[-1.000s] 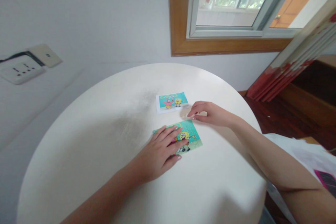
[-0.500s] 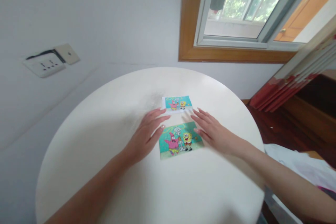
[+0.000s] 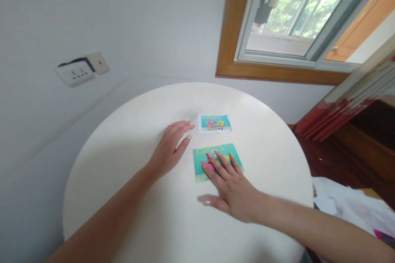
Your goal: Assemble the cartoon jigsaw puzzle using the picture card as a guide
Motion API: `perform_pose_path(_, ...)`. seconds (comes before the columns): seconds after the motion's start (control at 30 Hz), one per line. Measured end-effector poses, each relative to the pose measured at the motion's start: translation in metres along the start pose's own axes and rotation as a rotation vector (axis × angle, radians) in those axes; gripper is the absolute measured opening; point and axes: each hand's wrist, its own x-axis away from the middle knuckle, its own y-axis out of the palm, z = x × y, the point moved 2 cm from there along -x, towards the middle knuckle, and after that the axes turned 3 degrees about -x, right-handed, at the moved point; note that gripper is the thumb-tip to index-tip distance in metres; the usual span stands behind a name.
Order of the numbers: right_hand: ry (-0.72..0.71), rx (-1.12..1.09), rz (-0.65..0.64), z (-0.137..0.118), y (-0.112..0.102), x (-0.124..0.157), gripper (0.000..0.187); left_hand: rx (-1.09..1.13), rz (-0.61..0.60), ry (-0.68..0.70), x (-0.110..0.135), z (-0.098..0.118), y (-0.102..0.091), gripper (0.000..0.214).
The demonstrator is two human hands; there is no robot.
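A jigsaw puzzle [image 3: 200, 166] with a pink starfish and other cartoon figures on a teal ground lies flat on the white table. My right hand [image 3: 233, 185] is spread over it, fingers stretched across the picture and hiding its middle and right part; the thumb sticks out below its near edge. To the left of the puzzle, my left hand [image 3: 169, 146] hovers or rests with fingers outstretched, holding nothing. Beyond both hands lies a smaller paper picture [image 3: 216, 124] of the same figures, with a white border.
The round white table [image 3: 123, 148] stands against a wall with a socket [image 3: 75, 73] on the left. A wood-framed window [image 3: 225, 41] is behind it at the right. A red and white curtain [image 3: 321, 119] hangs at the right, above white bags [image 3: 345, 201].
My right hand has moved left and nearer to me, from the puzzle's right edge onto its surface. My left hand has drawn slightly away from the puzzle. The view has shifted a little.
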Motion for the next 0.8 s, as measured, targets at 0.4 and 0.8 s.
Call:
perform_pose_path(0.4,0.045,-0.001,-0.017,0.025,-0.009,0.006,0.074,0.005,-0.023,0.004,0.003,-0.007,0.004,0.033)
perform_pose_path(0.8,0.218,0.021,-0.048,0.124,-0.031,0.030,0.063,0.002,-0.046,0.051,0.004,-0.014,0.013,0.033)
